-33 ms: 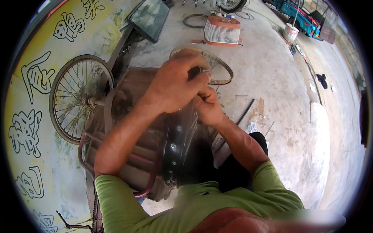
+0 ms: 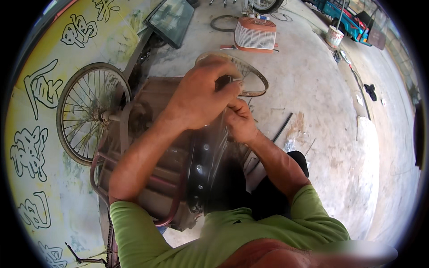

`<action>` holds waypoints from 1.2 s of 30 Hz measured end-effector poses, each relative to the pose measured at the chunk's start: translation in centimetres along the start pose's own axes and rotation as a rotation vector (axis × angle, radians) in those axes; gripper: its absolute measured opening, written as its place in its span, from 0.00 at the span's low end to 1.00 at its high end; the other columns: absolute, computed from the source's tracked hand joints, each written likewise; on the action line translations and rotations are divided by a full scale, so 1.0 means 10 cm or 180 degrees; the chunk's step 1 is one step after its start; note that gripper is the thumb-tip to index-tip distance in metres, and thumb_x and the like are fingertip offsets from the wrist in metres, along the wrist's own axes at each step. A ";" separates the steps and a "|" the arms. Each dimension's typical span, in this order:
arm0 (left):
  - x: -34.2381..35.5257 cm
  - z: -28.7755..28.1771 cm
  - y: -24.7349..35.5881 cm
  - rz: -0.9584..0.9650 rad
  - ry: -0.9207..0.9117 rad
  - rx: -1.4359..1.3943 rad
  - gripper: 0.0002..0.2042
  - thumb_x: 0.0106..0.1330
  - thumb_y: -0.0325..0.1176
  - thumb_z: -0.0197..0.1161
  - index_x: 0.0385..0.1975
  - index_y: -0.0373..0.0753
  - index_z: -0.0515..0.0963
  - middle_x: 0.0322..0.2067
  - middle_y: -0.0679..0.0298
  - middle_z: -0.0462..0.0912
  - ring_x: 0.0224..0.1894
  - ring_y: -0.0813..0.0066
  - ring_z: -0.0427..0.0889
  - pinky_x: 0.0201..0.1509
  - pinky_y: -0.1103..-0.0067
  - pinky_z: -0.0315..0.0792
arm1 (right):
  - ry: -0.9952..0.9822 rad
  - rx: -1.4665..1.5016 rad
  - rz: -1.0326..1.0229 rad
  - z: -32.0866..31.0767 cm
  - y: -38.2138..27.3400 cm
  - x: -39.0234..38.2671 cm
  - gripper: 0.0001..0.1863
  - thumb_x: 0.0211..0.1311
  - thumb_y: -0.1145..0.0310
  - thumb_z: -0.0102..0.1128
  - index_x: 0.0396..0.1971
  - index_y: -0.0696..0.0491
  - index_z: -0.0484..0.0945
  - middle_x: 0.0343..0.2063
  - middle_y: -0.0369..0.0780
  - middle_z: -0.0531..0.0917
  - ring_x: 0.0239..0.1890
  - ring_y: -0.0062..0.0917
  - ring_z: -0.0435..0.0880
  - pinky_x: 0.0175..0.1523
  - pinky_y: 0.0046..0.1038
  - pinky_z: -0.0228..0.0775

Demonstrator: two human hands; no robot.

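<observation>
My left hand (image 2: 205, 94) is curled around the top of a long black strip with a row of round holes (image 2: 198, 167), which has clear plastic (image 2: 216, 138) around it. Just right of it and slightly lower, my right hand (image 2: 239, 120) pinches the plastic. What lies inside my left fingers is partly hidden. The strip runs down toward my body, over a brown metal cart bed (image 2: 147, 94) with reddish tubing (image 2: 167, 219). Beyond my hands, a bare spoked rim (image 2: 261, 81) lies on the floor, partly hidden.
A spoked wheel (image 2: 62, 125) stands left by a painted wall (image 2: 40, 89). Ahead are a glass panel (image 2: 170, 22), an orange-and-white basket (image 2: 254, 35), a bucket (image 2: 334, 38) and a teal vehicle (image 2: 355, 27). A dark rod (image 2: 281, 129) lies right on the concrete floor.
</observation>
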State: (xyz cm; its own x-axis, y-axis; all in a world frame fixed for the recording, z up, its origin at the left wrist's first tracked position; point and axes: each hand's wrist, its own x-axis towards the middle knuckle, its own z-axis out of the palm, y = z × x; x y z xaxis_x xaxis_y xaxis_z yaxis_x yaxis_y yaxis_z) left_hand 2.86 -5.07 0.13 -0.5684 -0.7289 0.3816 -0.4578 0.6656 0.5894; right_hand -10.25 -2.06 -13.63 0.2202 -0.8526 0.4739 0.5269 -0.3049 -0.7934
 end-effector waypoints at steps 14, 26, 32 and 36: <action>-0.03 0.05 -0.15 -0.0178 0.0299 -0.0777 0.16 0.75 0.41 0.57 0.48 0.34 0.81 0.44 0.63 0.83 0.51 0.73 0.78 0.60 0.76 0.70 | 0.0063 0.0470 0.0372 0.06 -0.12 0.02 0.14 0.78 0.62 0.53 0.48 0.58 0.79 0.28 0.33 0.81 0.29 0.12 0.76 0.34 0.18 0.67; 0.00 0.13 -0.10 -0.0425 0.0380 -0.1405 0.23 0.78 0.50 0.51 0.50 0.35 0.83 0.30 0.71 0.80 0.30 0.88 0.72 0.34 0.87 0.67 | 0.0300 -0.0386 -0.0228 0.09 0.05 0.00 0.16 0.76 0.60 0.58 0.50 0.58 0.80 0.31 0.33 0.82 0.31 0.13 0.76 0.37 0.20 0.69; -0.03 0.07 -0.08 -0.0656 0.0325 -0.1464 0.24 0.78 0.51 0.49 0.50 0.37 0.83 0.29 0.72 0.79 0.29 0.87 0.71 0.33 0.87 0.66 | -0.0270 0.0026 0.0215 -0.05 -0.07 0.05 0.14 0.76 0.63 0.58 0.47 0.59 0.80 0.30 0.33 0.81 0.30 0.15 0.77 0.37 0.21 0.71; -0.01 0.09 -0.10 -0.0605 0.0388 -0.1392 0.24 0.78 0.51 0.49 0.50 0.37 0.83 0.27 0.72 0.77 0.28 0.87 0.72 0.31 0.87 0.66 | 0.0165 -0.0173 -0.0333 0.08 0.03 0.03 0.15 0.77 0.61 0.55 0.46 0.59 0.79 0.31 0.34 0.81 0.30 0.15 0.77 0.36 0.20 0.71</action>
State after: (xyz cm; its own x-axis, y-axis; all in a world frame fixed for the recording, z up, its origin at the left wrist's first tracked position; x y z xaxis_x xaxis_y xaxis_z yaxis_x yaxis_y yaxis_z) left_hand 2.81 -5.54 -1.12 -0.4065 -0.8618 0.3033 -0.2009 0.4082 0.8905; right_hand -9.35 -2.09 -13.42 0.1229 -0.8353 0.5358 0.4992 -0.4146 -0.7608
